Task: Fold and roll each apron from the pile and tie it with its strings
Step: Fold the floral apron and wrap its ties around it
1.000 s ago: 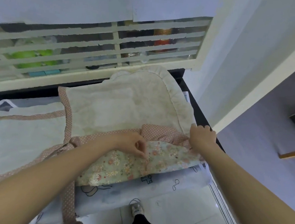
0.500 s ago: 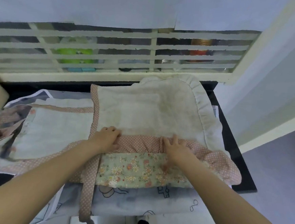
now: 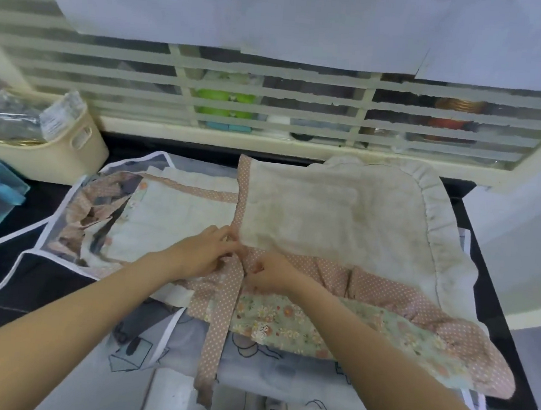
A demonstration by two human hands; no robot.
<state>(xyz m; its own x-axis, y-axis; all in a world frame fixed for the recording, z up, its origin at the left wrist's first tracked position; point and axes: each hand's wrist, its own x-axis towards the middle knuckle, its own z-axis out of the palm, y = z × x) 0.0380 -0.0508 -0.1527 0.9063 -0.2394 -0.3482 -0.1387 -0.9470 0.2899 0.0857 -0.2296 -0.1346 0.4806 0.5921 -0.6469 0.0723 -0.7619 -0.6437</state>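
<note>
Crosswise on the dark counter (image 3: 489, 286), the cream apron (image 3: 333, 216) is lying spread with its underside up, its long axis running left to right: the ruffled skirt edge is pointing right and the bib end is pointing left. Its near edge is turned back, showing a pink dotted band and a strip of floral print facing the person. A pink dotted tie string (image 3: 217, 323) is running from the waist toward the person and dangling over the counter's front edge. Both hands are meeting at the waist seam where that string starts, just left of the apron's middle. The left hand (image 3: 204, 251) is pinching the fabric at the seam with curled fingers; the right hand (image 3: 270, 272), fingers also curled, is gripping the dotted band beside it, almost touching the left. Underneath, a translucent printed apron (image 3: 168, 339) is lying flat, with a cream basket (image 3: 72, 150) standing at the far left.
</note>
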